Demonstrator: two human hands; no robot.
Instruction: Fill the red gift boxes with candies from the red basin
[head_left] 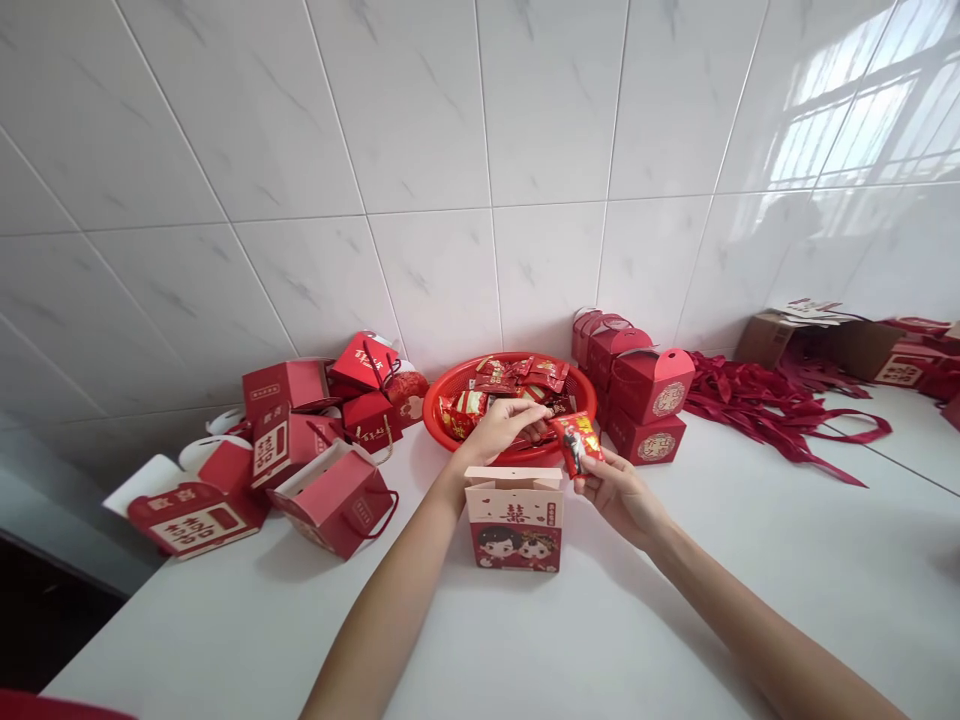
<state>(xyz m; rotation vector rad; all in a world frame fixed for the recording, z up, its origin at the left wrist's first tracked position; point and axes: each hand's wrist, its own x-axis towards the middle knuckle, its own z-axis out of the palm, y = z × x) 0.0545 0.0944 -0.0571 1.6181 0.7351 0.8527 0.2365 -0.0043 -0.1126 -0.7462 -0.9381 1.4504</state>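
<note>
My right hand (626, 490) grips a small red snack packet (577, 445) with a yellow and white print, held upright between thumb and fingers. My left hand (511, 428) reaches over the front of a red plastic basket (433, 405), its fingers curled together close to the packet's upper left corner. What those fingers hold, if anything, is hidden. Several wrapped packets (501, 375) lie in the basket. Between my forearms stands a red and cream paper gift box (516, 535) with two cartoon faces on its front, its top open.
Red gift boxes (345, 490) are piled at the left, several open-topped. Closed red boxes (651, 390) stand stacked right of the basket. Red ribbons (787, 415) spread farther right, beside cardboard boxes (765, 340). A tiled wall (420, 280) bounds the white table (637, 640) behind.
</note>
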